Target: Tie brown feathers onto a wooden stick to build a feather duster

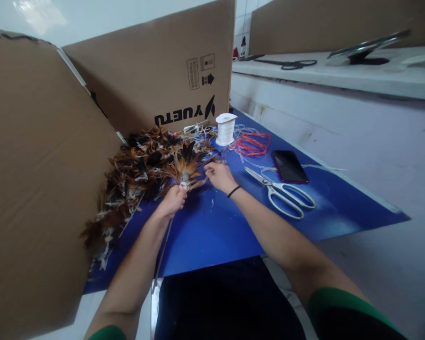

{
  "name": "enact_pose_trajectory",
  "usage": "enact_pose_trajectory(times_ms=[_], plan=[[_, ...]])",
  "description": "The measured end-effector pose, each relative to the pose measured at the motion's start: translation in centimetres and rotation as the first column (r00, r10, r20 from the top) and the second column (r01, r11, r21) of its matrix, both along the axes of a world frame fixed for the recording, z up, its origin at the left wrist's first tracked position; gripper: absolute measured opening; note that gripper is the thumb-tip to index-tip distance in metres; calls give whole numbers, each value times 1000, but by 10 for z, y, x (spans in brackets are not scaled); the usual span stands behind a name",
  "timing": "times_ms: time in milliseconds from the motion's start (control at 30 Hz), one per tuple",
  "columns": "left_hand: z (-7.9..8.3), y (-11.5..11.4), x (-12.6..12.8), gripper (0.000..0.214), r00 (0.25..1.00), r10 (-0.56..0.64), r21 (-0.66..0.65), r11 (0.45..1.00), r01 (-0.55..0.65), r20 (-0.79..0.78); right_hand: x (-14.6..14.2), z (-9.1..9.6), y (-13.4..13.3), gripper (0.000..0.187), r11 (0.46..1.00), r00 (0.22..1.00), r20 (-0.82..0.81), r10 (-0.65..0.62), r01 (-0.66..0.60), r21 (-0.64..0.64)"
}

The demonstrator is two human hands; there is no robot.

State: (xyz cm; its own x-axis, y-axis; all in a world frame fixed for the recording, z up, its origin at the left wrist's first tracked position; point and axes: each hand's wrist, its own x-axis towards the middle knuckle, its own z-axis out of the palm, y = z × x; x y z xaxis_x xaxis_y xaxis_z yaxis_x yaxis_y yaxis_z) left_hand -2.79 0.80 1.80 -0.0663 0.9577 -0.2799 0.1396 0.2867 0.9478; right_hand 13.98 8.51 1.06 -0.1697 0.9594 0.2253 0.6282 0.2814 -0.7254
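My left hand (173, 200) is closed round the base of a feather bunch (186, 170), whose brown and black feathers fan out upward. White binding shows at its base, and a thin stick (167, 243) runs down below that hand past the table's near edge. To its right, my right hand (219, 175) has its fingers pinched together beside the feathers; what they hold, if anything, is too small to make out. A pile of brown and black feather bunches (141, 172) with white ties lies behind and left of my left hand.
On the blue tabletop (212, 241) are scissors (283, 191), a black phone (290, 166), a white spool (225, 130) and red cord (253, 144). Cardboard panels (145, 61) stand behind and at the left. A shelf (326, 78) on the right carries black scissors (293, 64).
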Motion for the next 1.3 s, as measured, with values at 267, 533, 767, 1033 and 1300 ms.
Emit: enact_pose_trajectory(times_ms=[267, 533, 767, 1033, 1300], plan=[[-2, 3, -10, 24, 981, -17, -25, 999, 22, 191, 19, -17, 21, 28, 976, 864, 456, -216, 194, 95], [4, 1, -14, 22, 963, 11, -29, 1000, -3, 268, 41, -6, 30, 16, 996, 912, 408, -40, 5, 86], [0, 3, -16, 24, 944, 26, -22, 1000, -19, 328, 48, 0, 26, 27, 919, 921, 389, 23, -172, 354], [2, 1, -15, 22, 944, 25, -35, 999, -15, 328, 16, 11, 2, 18, 832, 935, 144, 324, -354, 426], [1, -2, -11, 21, 941, -29, -25, 999, 40, 337, -7, 4, -13, 20, 777, 813, 289, 505, -574, 258]])
